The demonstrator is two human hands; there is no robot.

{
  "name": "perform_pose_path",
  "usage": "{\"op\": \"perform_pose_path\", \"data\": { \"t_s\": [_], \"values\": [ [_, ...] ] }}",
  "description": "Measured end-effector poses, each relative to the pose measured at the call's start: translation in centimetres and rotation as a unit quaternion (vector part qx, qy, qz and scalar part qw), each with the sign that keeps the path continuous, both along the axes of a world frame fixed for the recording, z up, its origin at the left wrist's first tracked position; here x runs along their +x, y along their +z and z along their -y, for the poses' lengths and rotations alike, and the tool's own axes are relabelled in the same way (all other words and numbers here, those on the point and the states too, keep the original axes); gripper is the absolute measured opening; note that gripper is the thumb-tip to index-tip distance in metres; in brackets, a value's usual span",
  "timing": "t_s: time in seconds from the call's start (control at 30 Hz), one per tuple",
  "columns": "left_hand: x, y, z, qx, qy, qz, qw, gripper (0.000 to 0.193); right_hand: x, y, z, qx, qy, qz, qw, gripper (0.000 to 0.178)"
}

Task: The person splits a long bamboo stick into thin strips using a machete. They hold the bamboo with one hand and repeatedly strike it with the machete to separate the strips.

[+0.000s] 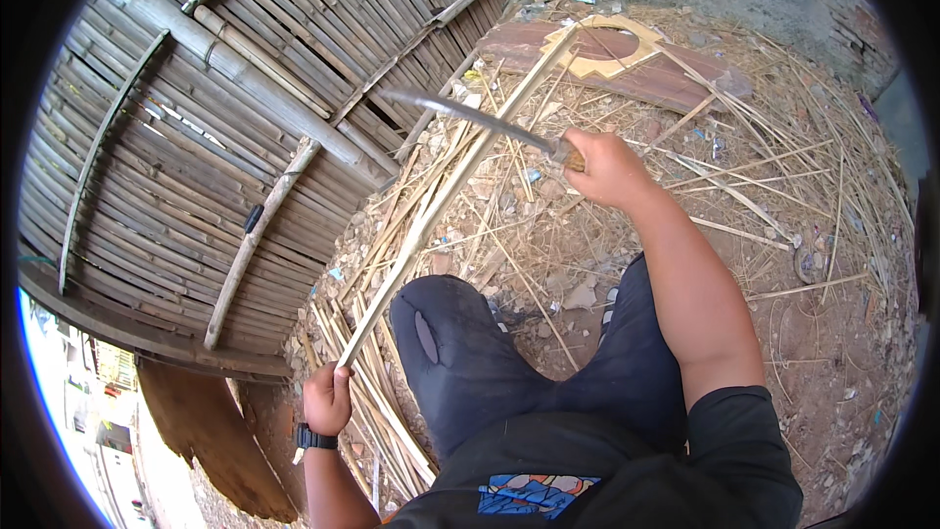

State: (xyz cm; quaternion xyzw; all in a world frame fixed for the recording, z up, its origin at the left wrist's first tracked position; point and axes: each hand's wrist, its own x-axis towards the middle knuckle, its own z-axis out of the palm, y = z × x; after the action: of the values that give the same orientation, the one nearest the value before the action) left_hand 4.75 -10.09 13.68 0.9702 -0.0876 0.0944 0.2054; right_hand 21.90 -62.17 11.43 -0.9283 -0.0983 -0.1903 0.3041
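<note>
The bamboo strip [446, 196] runs on a long slant from the left hand [328, 400] at about seven o'clock up to its far end near the pale board with a round hole [607, 44] at twelve o'clock; it passes just left of the raised knee in dark trousers [460, 353]; the left hand's grip is wrapped fully round the strip's near end, fingers curled tight; a dark wristwatch [315, 439] sits on that wrist; the right hand [609, 171], out at one o'clock, has its grip clenched round the handle of a long knife [470, 116], whose blade reaches toward eleven o'clock and crosses the strip near its upper part; the blade is blurred, so I cannot tell whether its edge is touching the strip or just above it; a heap of split bamboo slats [377, 402] lies on the ground beside the left hand, loose shavings and slivers [764, 167] litter the earth toward two and three o'clock, and a bamboo-slat wall [206, 118] fills the view from nine to eleven o'clock; to work the strip well, I would judge that it should be kept braced firm against the knee, the blade held at a shallow angle and driven away from the body, and the left hand kept well below the cutting line.
</note>
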Motion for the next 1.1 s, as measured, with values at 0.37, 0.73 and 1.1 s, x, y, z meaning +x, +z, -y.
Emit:
{"op": "perform_pose_path", "data": {
  "t_s": [0.37,0.73,1.1],
  "values": [
    [2.9,2.2,2.9,-0.004,-0.026,-0.008,1.000,0.042,1.2,-0.3,3.2,0.126,-0.148,0.027,0.981,0.032],
    [4.4,3.1,7.3,0.143,0.029,0.152,0.978,0.029,-2.7,2.9,-3.7,-0.140,0.140,0.052,0.979,0.021],
    [5.1,1.6,7.7,0.154,0.037,0.213,0.964,0.033,-2.3,2.4,-3.0,-0.091,0.101,0.026,0.990,0.029]
  ]
}}
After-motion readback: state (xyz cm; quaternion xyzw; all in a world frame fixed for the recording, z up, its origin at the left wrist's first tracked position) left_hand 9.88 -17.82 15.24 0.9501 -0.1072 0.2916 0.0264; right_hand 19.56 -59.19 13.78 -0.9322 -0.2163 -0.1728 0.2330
